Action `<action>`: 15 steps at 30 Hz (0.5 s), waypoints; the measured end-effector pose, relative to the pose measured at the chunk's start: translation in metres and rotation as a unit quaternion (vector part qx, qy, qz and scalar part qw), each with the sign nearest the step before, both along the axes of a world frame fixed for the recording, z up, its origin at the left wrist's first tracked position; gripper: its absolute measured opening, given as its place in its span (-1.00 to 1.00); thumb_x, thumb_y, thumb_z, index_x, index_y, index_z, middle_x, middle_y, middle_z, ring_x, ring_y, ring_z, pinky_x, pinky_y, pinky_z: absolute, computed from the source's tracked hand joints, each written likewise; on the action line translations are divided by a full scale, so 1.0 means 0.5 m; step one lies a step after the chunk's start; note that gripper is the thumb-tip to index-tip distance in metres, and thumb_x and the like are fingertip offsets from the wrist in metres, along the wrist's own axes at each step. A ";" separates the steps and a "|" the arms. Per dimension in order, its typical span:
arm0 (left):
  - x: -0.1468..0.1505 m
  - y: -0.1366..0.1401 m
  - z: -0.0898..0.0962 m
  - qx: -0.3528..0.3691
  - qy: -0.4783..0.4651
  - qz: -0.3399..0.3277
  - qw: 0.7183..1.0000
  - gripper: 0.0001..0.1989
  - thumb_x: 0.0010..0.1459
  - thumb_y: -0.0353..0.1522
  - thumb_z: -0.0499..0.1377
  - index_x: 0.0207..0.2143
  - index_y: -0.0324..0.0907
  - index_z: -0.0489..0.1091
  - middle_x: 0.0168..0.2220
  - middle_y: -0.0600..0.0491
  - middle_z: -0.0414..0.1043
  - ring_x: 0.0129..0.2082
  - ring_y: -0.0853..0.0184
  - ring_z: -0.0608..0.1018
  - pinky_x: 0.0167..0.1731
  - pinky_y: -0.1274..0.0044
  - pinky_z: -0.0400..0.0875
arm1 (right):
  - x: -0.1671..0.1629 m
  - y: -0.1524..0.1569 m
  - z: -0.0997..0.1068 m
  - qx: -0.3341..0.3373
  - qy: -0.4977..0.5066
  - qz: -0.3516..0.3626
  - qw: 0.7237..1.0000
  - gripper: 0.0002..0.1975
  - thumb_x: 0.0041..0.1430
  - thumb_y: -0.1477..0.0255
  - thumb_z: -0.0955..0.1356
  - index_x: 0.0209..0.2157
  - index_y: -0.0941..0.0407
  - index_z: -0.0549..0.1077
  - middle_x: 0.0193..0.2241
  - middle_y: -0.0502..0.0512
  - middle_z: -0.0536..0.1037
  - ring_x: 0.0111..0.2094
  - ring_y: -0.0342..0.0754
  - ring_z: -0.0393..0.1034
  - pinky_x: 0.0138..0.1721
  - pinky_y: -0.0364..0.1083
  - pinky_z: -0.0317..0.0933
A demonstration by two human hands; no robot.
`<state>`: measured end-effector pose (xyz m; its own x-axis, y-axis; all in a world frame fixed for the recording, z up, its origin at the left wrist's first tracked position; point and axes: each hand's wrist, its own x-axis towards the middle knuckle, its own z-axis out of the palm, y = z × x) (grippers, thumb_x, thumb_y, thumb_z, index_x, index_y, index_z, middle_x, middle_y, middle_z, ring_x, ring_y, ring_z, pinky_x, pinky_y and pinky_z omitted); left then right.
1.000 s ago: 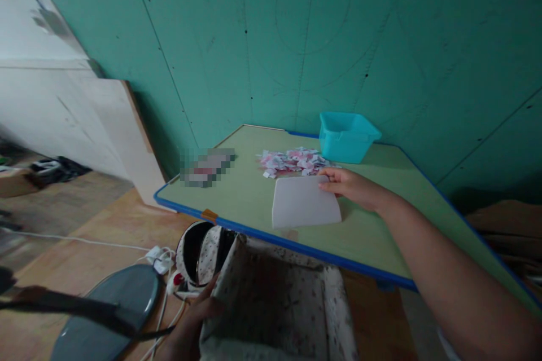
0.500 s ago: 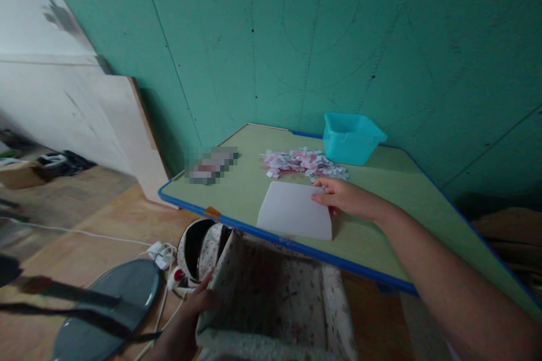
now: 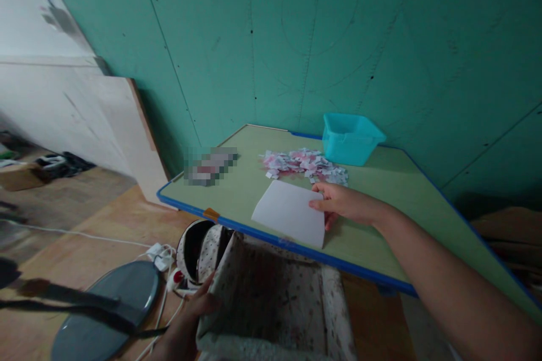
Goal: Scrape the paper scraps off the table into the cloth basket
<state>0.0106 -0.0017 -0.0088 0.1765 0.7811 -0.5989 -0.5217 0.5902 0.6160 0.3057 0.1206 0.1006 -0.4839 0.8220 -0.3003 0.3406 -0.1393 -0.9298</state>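
Observation:
A white sheet (image 3: 288, 211), card or paper, is pinched at its right edge by my right hand (image 3: 328, 203), thumb on top. It sits over the table's front edge, turned a little. Beyond it spreads a pile of small white and pink paper scraps (image 3: 302, 162). Below the table edge, my left hand (image 3: 197, 307) grips the left rim of a fabric-lined bin (image 3: 271, 299) with a small dark print. The bin's mouth faces up under the sheet; its inside is dark and what it holds is hard to see.
A turquoise plastic basket (image 3: 351, 138) stands behind the scraps by the green wall (image 3: 271, 39). A blurred-out flat object (image 3: 212, 166) lies on the table's left. Left below are a patterned bag (image 3: 207, 248), a grey round stool (image 3: 110, 304), a power strip (image 3: 161, 256) and cords.
The white sheet has turned and slid slightly left and toward the front edge with my right hand. My left hand stays at the bin's rim.

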 end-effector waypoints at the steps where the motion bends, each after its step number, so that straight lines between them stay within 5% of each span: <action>1: 0.003 -0.001 0.006 -0.002 -0.003 0.000 1.000 -0.40 -0.15 -0.55 0.06 0.03 -0.16 0.10 -0.54 0.10 0.55 -0.38 0.17 0.55 -0.51 0.48 0.36 | 0.000 -0.001 -0.001 -0.002 0.000 0.003 1.000 -0.74 -0.02 0.31 0.30 -0.32 0.12 0.17 -0.48 0.00 0.45 -0.50 -0.14 0.39 -0.59 -0.18 0.28; 15: 0.004 0.000 -0.002 0.001 0.040 0.006 0.999 -0.37 -0.20 -0.51 0.12 0.01 -0.23 0.10 -0.50 0.03 0.56 -0.42 0.13 0.55 -0.49 0.44 0.38 | 0.019 0.011 0.014 0.052 -0.006 -0.030 0.998 -0.77 0.02 0.31 0.26 -0.29 0.12 0.20 -0.56 -0.04 0.39 -0.58 -0.19 0.29 -0.62 -0.21 0.17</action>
